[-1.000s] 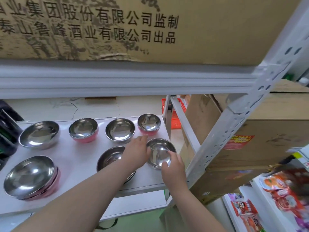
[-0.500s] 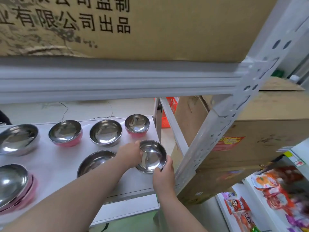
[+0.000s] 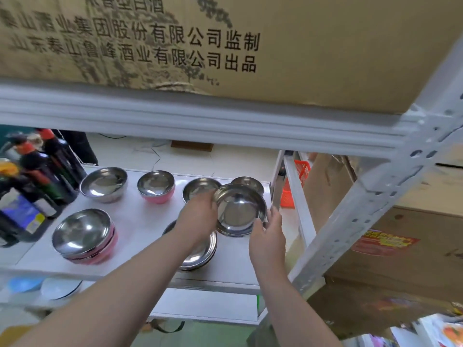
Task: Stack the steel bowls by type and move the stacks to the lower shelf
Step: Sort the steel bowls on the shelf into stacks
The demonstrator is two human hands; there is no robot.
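A plain steel bowl is lifted and tilted above the white shelf, held between my left hand on its left rim and my right hand on its right rim. Under my left forearm lies a wide steel bowl. Along the back stand a large steel bowl, a pink-sided bowl, a steel bowl and a small bowl partly hidden by the held one. At front left sits a stack of pink-sided bowls.
Dark bottles crowd the shelf's left end. A white upright post rises at the right, with cardboard boxes behind it. A big printed carton sits on the shelf above. A lower shelf shows below, with pale plates at left.
The steel bowl has been raised off the shelf and tilted toward me, both hands on it. The view has shifted, bringing the bottles in at the left.
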